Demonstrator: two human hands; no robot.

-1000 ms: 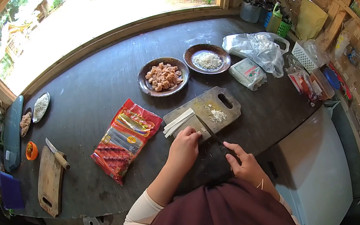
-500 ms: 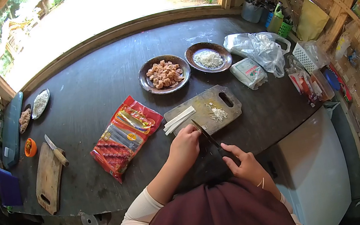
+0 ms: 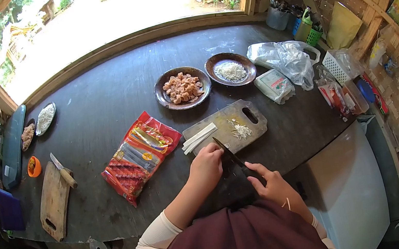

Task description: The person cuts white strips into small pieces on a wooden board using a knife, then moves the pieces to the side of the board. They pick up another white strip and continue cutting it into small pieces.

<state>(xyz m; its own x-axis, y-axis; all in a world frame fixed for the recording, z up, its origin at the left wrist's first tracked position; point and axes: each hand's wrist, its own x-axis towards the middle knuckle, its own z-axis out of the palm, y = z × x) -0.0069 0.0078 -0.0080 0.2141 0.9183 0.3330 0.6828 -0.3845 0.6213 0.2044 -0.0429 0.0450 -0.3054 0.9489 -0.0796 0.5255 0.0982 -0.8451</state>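
Lower centre, the right hand [image 3: 272, 186] was clamped on the knife [image 3: 229, 155], blade over the cutting board [image 3: 219, 120] on the counter [image 3: 102, 103]; the left hand [image 3: 207, 165] curled at the board's near edge, its grip unclear.

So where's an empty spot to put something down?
The biggest bare patch of table lies between the small plate and the bowl of brown pieces, up to the window. A narrower strip runs between the red packet and the left wooden board. It's crowded around the cutting board, where the right hand holds the knife, and by the plastic bag.
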